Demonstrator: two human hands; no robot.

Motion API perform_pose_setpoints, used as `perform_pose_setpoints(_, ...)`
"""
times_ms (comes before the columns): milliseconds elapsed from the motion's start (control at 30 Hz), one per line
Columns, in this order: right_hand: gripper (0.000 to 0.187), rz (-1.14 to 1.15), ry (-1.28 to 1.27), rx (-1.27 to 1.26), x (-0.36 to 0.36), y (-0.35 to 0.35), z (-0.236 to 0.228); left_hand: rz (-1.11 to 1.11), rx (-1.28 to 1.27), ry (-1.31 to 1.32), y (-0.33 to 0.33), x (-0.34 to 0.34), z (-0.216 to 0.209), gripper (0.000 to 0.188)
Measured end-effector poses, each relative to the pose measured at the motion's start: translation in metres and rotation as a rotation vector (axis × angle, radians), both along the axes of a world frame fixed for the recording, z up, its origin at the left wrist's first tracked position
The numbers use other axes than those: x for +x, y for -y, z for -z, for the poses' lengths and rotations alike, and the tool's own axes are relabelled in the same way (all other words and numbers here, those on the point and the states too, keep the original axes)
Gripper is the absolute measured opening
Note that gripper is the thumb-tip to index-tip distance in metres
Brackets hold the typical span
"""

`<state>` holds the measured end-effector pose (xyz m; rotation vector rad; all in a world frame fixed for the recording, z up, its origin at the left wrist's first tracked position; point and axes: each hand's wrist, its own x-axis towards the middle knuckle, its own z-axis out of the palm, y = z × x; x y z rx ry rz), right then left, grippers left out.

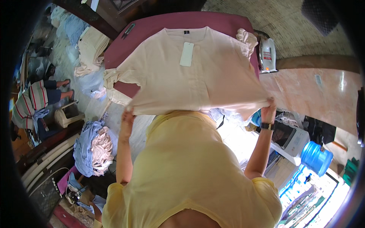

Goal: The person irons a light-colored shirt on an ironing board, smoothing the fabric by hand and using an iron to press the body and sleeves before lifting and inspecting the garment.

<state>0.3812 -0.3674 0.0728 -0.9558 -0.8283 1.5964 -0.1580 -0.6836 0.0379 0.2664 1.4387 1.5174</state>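
Stretching a cream shirt point(224, 72) over a maroon table point(213, 18), we hold it by the two ends of its lower hem point(167, 111). Our left hand point(127, 119) pinches the left end, fingers closed on the fabric. Our right hand point(269, 110), with a dark watch point(267, 126) at the wrist, pinches the right end in the same way. The fabric is pulled nearly taut between both grips, and the hem extends past the near side of the table, just before our yellow top point(182, 159).

The neckline lies toward the far side, with a pale tag point(186, 54) below it. The left sleeve point(131, 76) lies bent at the table's left edge; the right sleeve point(248, 39) is bunched near an iron point(267, 55), which shows an orange light. A small cutter point(128, 31) rests at the far left of the table. On the floor to our left, we see a heap of blue and pink clothes point(91, 148).
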Motion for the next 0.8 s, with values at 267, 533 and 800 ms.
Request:
perform_pose_setpoints(267,0.037,-0.227,0.090,0.209,-0.018,-0.014,-0.127,-0.131,0.168,-0.110,0.038,-0.110,-0.081,0.047)
perform_pose_setpoints(533,0.031,-0.085,0.230,0.340,-0.169,-0.142,-0.256,-0.385,0.538,-0.393,-0.107,-0.168,-0.255,0.039)
perform_pose_setpoints(800,0.038,-0.170,0.243,0.462,-0.204,-0.219,-0.304,-0.508,0.658,-0.600,-0.132,-0.195,-0.349,0.043)
